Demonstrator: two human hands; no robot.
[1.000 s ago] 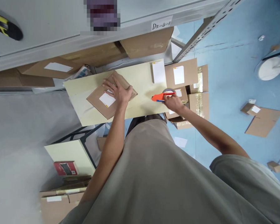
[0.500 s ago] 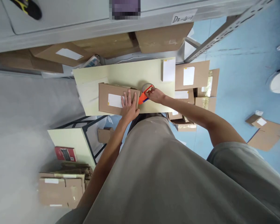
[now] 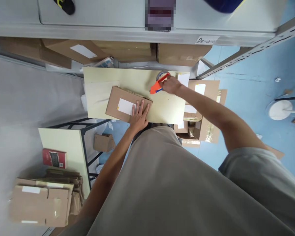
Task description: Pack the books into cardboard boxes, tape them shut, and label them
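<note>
A closed cardboard box [image 3: 113,104] with a white label [image 3: 125,106] lies on the pale yellow tabletop [image 3: 135,77], slightly turned. My left hand [image 3: 139,117] rests on its right part, fingers spread flat over the top and the label's edge. Beyond the box's right end, my right hand [image 3: 170,85] is closed around an orange tape dispenser [image 3: 155,88] with a roll of tape on it. The dispenser is apart from the box, over the back of the table. My right fingers partly cover its handle.
A white box [image 3: 183,78] sits at the table's back right corner. Behind runs a grey metal shelf [image 3: 127,35] with cartons beneath it. More cartons [image 3: 206,108] stand right of the table. At left are a low side table [image 3: 73,139] with a red box [image 3: 54,158] and flattened cardboard [image 3: 39,205].
My right hand has carried the tape dispenser away from the box's right end, back toward the shelf. The box has turned a little under my left hand. The camera view has shifted.
</note>
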